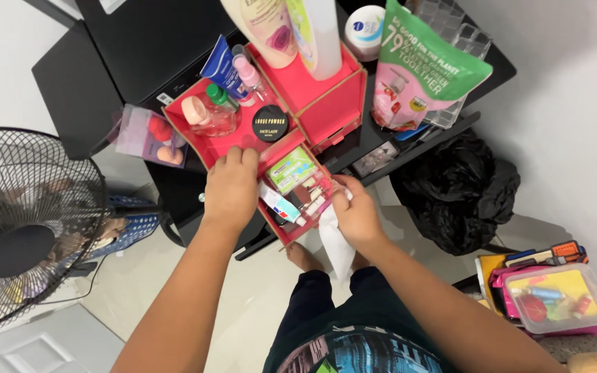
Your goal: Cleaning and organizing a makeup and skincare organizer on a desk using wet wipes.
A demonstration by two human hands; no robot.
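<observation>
Left hand (231,185) gripping red organizer's drawer (291,197) edge, right hand (355,211) clenching white cloth (335,245), black powder jar (270,123) nearby on organizer.

Small tubes (291,207) lie in the drawer (281,231), fan (22,228) far left.

At the upper right of the frame a green and pink pouch (428,65) leans against the black shelf. Left of it sits a round white jar with a blue label (365,29). At top centre stand a cream bottle with a pink label (265,27) and a blue tube (221,68). Just below, a round black compact (270,123) lies in the red organiser (333,103). In its open drawer rests a small green packet (291,169), possibly a sachet.
</observation>
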